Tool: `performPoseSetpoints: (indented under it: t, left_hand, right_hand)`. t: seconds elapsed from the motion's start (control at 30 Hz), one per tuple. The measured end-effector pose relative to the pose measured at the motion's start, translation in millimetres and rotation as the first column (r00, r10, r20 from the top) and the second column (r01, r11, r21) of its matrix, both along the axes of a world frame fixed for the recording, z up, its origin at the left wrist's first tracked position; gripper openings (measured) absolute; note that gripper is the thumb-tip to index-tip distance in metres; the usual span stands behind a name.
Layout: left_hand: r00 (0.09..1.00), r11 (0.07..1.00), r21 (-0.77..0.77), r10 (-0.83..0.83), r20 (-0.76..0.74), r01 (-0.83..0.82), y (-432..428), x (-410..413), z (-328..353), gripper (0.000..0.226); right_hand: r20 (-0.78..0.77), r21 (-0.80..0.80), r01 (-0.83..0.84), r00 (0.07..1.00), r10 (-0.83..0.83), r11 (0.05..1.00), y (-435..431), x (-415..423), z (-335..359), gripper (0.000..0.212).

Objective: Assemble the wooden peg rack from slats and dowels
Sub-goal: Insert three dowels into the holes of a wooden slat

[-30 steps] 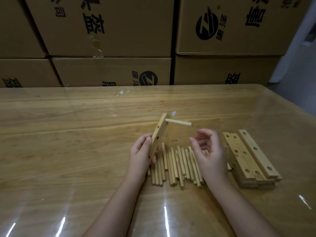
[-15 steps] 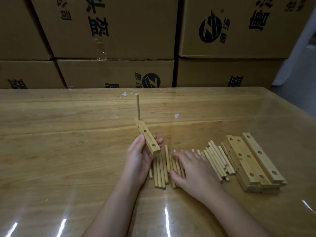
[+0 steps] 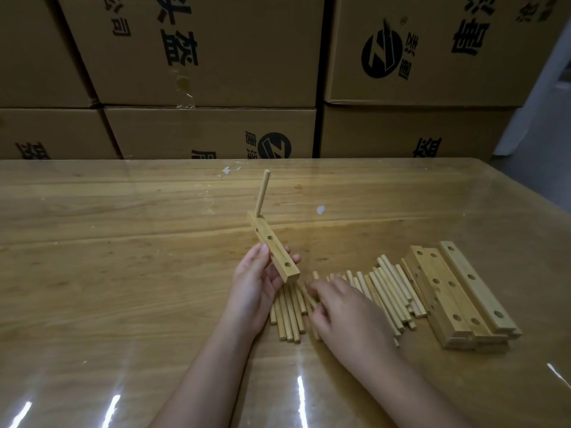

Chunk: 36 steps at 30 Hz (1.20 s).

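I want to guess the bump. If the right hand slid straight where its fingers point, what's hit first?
Likely the near end of the slat in the left hand; the right hand lies low on loose dowels, so maybe under it.

Warehouse workroom: stacked printed cartons (image 3: 197,50) behind worktable (image 3: 92,273).

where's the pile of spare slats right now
In the head view, the pile of spare slats lies flat on the table at the right side, directly right of the row of loose dowels.
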<state>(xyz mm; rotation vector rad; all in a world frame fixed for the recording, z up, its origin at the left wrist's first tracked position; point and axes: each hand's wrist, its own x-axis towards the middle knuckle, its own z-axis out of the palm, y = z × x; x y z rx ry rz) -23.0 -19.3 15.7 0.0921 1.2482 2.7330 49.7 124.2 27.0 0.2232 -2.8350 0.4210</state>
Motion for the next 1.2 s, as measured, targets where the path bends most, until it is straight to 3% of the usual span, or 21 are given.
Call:
performPoseSetpoints:
  t: [0.1,0.2,0.33,0.43,0.7,0.9,1.2]
  left_hand:
    - [1.000,1.000,-0.007,-0.022,-0.015,0.022,-1,0,-1,0.025]
    - [0.998,0.998,-0.040,-0.043,-0.035,0.042,-2,1,-2,0.024]
    - [0.991,0.989,-0.090,-0.123,-0.056,0.118,-3,2,-1,0.022]
    - [0.983,0.981,-0.109,-0.170,-0.067,0.162,-3,3,1,0.026]
    - [0.965,0.958,-0.175,-0.247,-0.090,0.229,-4,8,6,0.025]
    - [0.955,0.953,-0.155,-0.277,-0.105,0.260,-3,9,9,0.027]
    - [0.964,0.963,-0.130,-0.248,-0.093,0.235,-4,8,9,0.028]
  right_hand:
    - [-0.048,-0.151,0.030,0.998,-0.037,0.988,2,-1,6,0.053]
    - [-0.124,-0.431,0.015,0.989,-0.076,0.902,7,-4,8,0.063]
    - [-0.038,-0.719,0.027,0.996,-0.078,0.694,10,-6,6,0.028]
    - [-0.009,-0.808,0.005,1.000,-0.020,0.589,11,-7,7,0.017]
    - [-0.147,-0.811,-0.111,0.989,-0.016,0.574,13,-6,12,0.018]
    - [-0.166,-0.709,-0.088,0.985,-0.045,0.699,20,-17,24,0.017]
    - [-0.106,-0.515,-0.133,0.990,0.091,0.847,31,-32,59,0.023]
